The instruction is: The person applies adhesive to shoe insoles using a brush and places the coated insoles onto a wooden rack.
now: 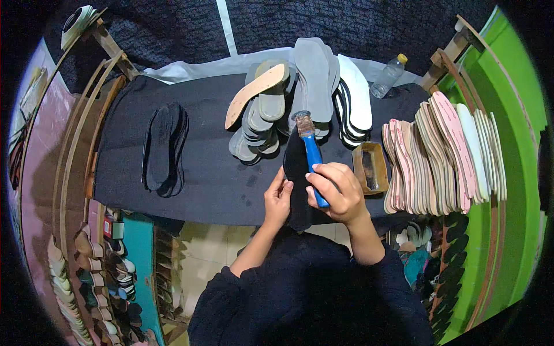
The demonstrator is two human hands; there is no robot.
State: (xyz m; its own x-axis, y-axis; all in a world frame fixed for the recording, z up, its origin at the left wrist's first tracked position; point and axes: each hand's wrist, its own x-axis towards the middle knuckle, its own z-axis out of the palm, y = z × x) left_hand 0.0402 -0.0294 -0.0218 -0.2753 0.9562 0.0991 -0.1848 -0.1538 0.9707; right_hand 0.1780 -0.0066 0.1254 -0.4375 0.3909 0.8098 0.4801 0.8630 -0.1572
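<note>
Two bare hands: both were busy at the table's near edge; clock directions were read from the piece between them, with 12 pointing away from the person.
Black insole: it stood at the centre, long axis near 12 to 6, its far end partly hidden behind the brush.
Left hand: thumb and fingers were pinched narrowly on the insole's 8 o'clock edge, presumably to steady it while leaving its face uncovered.
Right hand: fingers were curled around the blue-handled brush, low on the grip, likely for reach along the piece.
Brush head: it pointed to 12, over the insole's far end; whether the bristles touched could not be told.
Yellowish tub: it sat at 3, just beside the right hand, probably for a short reach.
Grey stack: it lay at 12, with a mixed pile topped by a tan insole at 11.
White insole: it topped dark ones at 1, before a clear bottle.
Black pile: it lay apart at 9, perhaps to keep it separate.
Pink and beige row: it leaned together at 3, seemingly to save room.
</note>
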